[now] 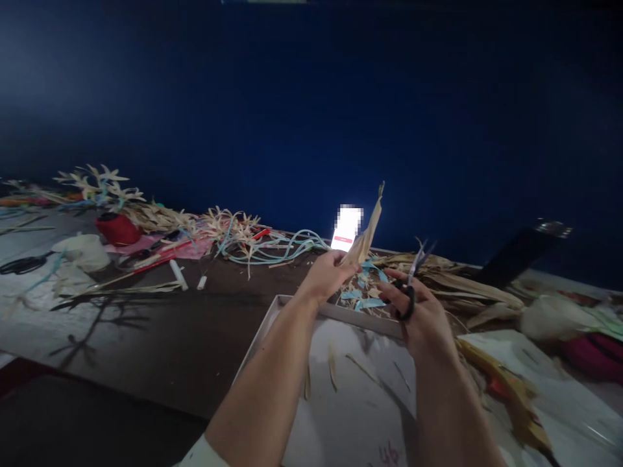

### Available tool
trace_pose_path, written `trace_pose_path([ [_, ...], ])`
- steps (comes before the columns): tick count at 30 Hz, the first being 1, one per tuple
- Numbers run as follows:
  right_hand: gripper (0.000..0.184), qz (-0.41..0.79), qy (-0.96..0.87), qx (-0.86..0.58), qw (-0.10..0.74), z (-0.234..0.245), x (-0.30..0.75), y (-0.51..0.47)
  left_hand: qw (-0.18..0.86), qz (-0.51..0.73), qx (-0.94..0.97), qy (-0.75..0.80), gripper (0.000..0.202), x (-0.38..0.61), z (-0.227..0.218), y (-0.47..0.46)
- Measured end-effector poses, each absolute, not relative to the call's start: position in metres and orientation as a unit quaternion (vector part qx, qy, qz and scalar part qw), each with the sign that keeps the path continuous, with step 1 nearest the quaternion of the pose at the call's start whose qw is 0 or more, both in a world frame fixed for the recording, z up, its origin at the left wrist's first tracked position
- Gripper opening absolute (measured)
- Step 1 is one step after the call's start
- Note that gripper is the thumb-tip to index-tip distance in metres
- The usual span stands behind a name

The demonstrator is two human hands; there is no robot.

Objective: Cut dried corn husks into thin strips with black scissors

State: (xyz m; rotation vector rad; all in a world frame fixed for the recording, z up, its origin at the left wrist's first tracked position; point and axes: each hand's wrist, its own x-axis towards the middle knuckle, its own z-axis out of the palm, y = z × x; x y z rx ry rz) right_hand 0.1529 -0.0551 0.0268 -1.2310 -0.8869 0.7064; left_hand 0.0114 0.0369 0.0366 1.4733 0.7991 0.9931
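Observation:
My left hand [327,275] is closed on the lower end of a dried corn husk [370,230], whose pointed tip rises up and to the right. In my right hand [422,308] is a pair of scissors [407,295], with fingers in the black handles and the blades pointing up, slightly parted. The blades are to the right of the husk and apart from it. Below both forearms lies a shallow white box [350,402] with thin husk strips [332,366] in it. Blue scraps [367,302] lie between my hands, beyond the box rim.
A lit phone [344,233] leans behind my left hand. More dried husks [487,292] lie at the right, near a yellow tool [511,389]. Leftward are pale blue tubing [296,245], husk flowers [104,185], a red roll [117,229] and a tape roll [85,251]. A dark blue wall [292,117] stands behind.

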Motion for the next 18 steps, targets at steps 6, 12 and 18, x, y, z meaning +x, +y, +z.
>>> trace_pose_path([
  [6,0.047,0.321,-0.388,-0.511,0.697,0.017,0.149,-0.043,0.639,0.369,0.616,0.276,0.019,0.031,0.036,0.022],
  [12,0.043,0.341,-0.387,-0.513,0.686,0.018,0.149,-0.045,0.666,0.344,0.602,0.276,0.020,0.027,0.041,0.021],
  [18,0.046,0.358,-0.396,-0.515,0.671,0.022,0.150,-0.049,0.700,0.312,0.584,0.270,0.021,0.025,0.042,0.020],
])
